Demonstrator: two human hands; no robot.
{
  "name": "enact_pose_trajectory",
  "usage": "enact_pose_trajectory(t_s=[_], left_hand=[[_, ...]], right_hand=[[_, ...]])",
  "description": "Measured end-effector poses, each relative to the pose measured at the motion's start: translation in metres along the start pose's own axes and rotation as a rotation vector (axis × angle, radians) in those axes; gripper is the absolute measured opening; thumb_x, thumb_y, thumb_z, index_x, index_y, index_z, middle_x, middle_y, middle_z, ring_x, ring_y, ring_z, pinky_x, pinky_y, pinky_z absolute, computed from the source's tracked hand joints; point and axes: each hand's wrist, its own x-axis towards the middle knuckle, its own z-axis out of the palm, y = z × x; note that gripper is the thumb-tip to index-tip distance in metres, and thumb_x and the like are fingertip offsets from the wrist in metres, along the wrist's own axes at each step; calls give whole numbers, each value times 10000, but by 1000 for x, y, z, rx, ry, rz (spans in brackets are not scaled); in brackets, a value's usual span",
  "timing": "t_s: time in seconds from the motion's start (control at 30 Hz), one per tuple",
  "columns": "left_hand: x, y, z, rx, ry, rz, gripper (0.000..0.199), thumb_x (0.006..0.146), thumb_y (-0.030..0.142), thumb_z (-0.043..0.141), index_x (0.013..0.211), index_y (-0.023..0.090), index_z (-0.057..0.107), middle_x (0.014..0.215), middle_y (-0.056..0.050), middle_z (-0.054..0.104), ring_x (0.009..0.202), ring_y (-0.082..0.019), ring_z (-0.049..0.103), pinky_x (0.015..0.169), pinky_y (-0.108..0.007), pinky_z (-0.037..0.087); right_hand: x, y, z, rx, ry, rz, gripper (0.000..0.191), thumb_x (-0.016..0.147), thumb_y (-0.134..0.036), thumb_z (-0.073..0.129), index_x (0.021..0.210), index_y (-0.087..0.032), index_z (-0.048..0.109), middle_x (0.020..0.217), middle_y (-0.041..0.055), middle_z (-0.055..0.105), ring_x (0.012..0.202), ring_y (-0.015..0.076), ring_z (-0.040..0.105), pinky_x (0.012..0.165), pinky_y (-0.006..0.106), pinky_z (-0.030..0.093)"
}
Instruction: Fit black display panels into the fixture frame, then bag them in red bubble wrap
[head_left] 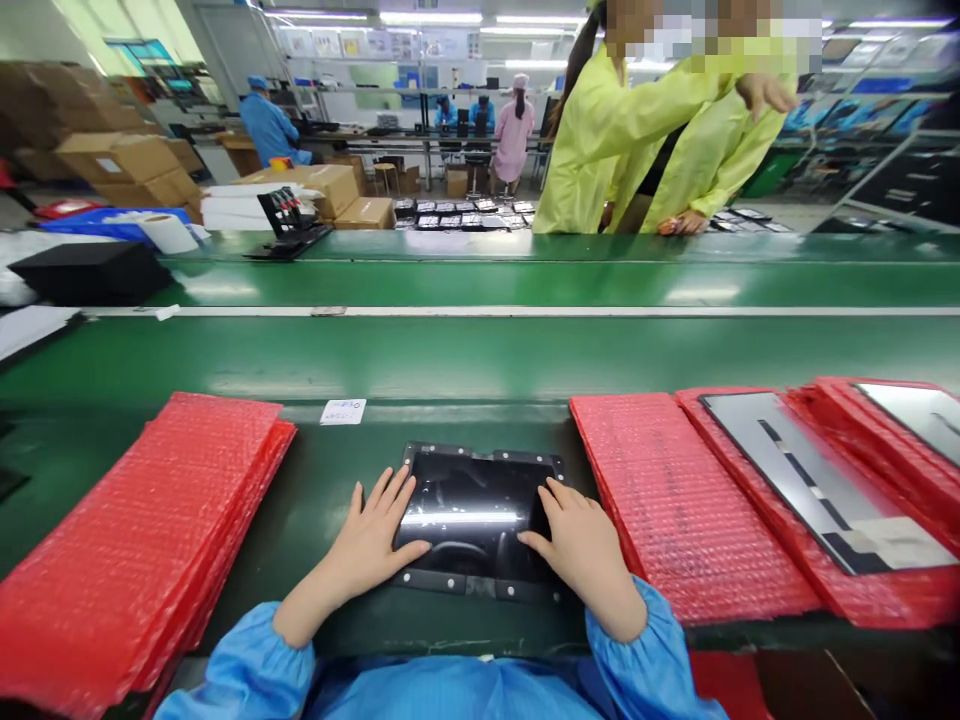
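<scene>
A glossy black screen panel (472, 505) lies flat in front of me, in a dark frame (491, 587) with several silver round studs along its upper and lower edges. On the panel's left side rests my left hand (369, 535), fingers spread, thumb over the glossy surface. My right hand (583, 540) lies on the right side, its fingers stretched out and the thumb on the surface. Neither hand grips anything. Light reflects in a band across the panel. A small white label (343, 411) with handwriting sits above it to the left.
Red bubble-wrap sleeves are stacked at left (150, 530) and at right (675, 490). A grey-backed panel (810, 480) lies on the right-hand sleeves. Beyond runs a green conveyor (495, 355), with a black stand (289, 225) across it. Two people in yellow coats (600, 150) stand behind.
</scene>
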Motion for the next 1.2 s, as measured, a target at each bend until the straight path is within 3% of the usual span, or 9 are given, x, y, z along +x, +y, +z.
enact_pose_trajectory(t_s=[0.17, 0.37, 0.53, 0.7, 0.83, 0.9, 1.0, 1.1, 1.2], left_hand=[[-1, 21, 14, -22, 115, -118, 763, 908, 614, 315, 1519, 195, 133, 1583, -115, 162, 1454, -331, 127, 1098, -655, 174], [4, 27, 26, -327, 268, -285, 626, 962, 463, 315, 1501, 160, 214, 1562, -143, 240, 1447, -264, 195, 1148, -601, 95], [3, 42, 1, -1009, 402, -299, 479, 948, 427, 389, 1340, 193, 533, 1445, -91, 482, 1376, -242, 371, 1171, -454, 213], [-3, 64, -27, -1584, 441, -302, 436, 888, 399, 558, 1265, 187, 610, 1312, -88, 612, 1288, -275, 486, 1125, -429, 321], [-1, 59, -42, -1844, 465, -351, 444, 819, 369, 669, 1217, 174, 645, 1254, -100, 652, 1245, -284, 531, 1104, -424, 358], [1, 51, -46, -1961, 487, -404, 449, 791, 349, 705, 1200, 171, 653, 1213, -101, 676, 1201, -285, 570, 1066, -422, 411], [3, 38, -48, -2073, 520, -458, 414, 778, 288, 723, 1175, 188, 662, 1166, -81, 703, 1148, -263, 613, 1022, -383, 467], [6, 29, -44, -2176, 507, -454, 417, 773, 227, 722, 1184, 211, 653, 1126, -58, 722, 1088, -246, 650, 968, -349, 514], [8, 25, -40, -2241, 478, -446, 416, 778, 198, 710, 1189, 223, 649, 1111, -47, 728, 1036, -237, 675, 913, -315, 547]], right_hand=[[39, -42, 11, 127, 194, -199, 428, 878, -396, 583, 1272, -235, 547, 1362, 139, 536, 1265, 348, 450, 958, 541, 425], [61, -55, 20, 211, 350, -234, 180, 924, -300, 510, 998, -169, 607, 985, 106, 595, 962, 247, 555, 956, 461, 436], [53, -45, 11, 261, 525, -250, 217, 934, -235, 481, 1123, -154, 549, 1073, 112, 570, 1073, 244, 521, 1085, 551, 287], [35, -34, -4, 412, 745, -217, 261, 901, -220, 546, 1159, -185, 549, 1147, 119, 556, 1135, 262, 513, 1053, 553, 348], [10, -19, -14, 569, 831, -16, 262, 879, -270, 580, 1128, -187, 588, 1189, 135, 519, 1170, 279, 501, 1005, 506, 422], [-4, -9, -15, 646, 809, 122, 354, 873, -331, 581, 1192, -179, 565, 1214, 150, 527, 1170, 292, 511, 1003, 526, 423], [-22, 5, -16, 843, 555, 234, 473, 860, -433, 573, 1254, -172, 552, 1193, 160, 615, 1110, 305, 587, 954, 520, 478], [-35, 8, -18, 1057, 254, 170, 438, 851, -470, 579, 1179, -185, 637, 1129, 137, 694, 1071, 297, 640, 937, 451, 515], [-43, 1, -23, 1154, 193, 105, 432, 868, -446, 569, 1226, -212, 627, 993, 81, 741, 988, 258, 677, 890, 367, 547]])
